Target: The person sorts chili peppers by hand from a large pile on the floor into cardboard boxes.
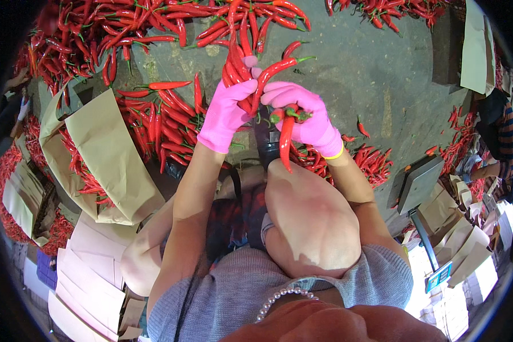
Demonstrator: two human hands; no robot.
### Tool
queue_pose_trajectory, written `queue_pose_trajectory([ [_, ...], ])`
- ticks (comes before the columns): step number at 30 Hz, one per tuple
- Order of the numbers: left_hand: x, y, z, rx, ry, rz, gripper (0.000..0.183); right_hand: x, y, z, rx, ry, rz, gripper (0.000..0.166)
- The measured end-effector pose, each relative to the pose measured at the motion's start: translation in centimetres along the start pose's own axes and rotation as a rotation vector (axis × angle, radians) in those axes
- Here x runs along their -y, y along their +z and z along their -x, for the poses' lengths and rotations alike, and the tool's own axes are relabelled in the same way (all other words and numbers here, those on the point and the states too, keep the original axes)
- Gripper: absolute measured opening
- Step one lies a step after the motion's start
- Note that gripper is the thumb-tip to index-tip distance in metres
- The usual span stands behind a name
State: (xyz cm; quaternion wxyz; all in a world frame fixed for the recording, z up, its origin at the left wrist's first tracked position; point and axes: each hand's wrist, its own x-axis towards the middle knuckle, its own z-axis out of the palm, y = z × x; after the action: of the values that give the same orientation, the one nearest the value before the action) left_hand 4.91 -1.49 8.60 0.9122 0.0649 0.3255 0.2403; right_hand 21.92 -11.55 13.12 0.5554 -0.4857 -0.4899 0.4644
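Observation:
In a pink glove, my left hand (222, 113) grips a bunch of long red chili peppers (236, 70), their bodies pointing away from me. My right hand (314, 113), also gloved in pink, is closed around a few chilies with green stems; one red chili (286, 139) hangs down from it over my bare knee. Between the two hands a single curved chili (275, 72) lies across the fingertips, its stem up to the right. Which hand holds that one I cannot tell. A heap of red chilies (171, 124) lies just left of my left hand.
Larger chili piles (89, 38) cover the floor at the far left. A brown paper bag (115, 158) with chilies stands at left, above stacked paper bags (85, 273). At right are a small chili heap (372, 164), a platform scale (421, 184) and a person's striped sleeve (508, 137).

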Motion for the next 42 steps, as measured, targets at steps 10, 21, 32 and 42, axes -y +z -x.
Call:
queue_pose_trajectory([
  [10,0.4,-0.5,0.8,0.034,-0.122,-0.087,0.056,-0.2,0.2,-0.3,0.108,0.096,0.221,0.030],
  [21,-1.8,-7.1,2.2,-0.129,-0.280,-0.254,0.055,-11.1,-8.8,-3.4,0.249,0.054,1.175,0.047],
  [32,-5.4,-10.5,-0.7,-0.256,0.116,-0.416,0.040,-12.0,-7.7,-9.3,0.264,0.353,0.872,0.052],
  [42,-5.3,-11.4,0.1,-0.270,0.300,-0.734,0.027,-12.8,-12.1,-4.2,0.222,0.760,0.341,0.045],
])
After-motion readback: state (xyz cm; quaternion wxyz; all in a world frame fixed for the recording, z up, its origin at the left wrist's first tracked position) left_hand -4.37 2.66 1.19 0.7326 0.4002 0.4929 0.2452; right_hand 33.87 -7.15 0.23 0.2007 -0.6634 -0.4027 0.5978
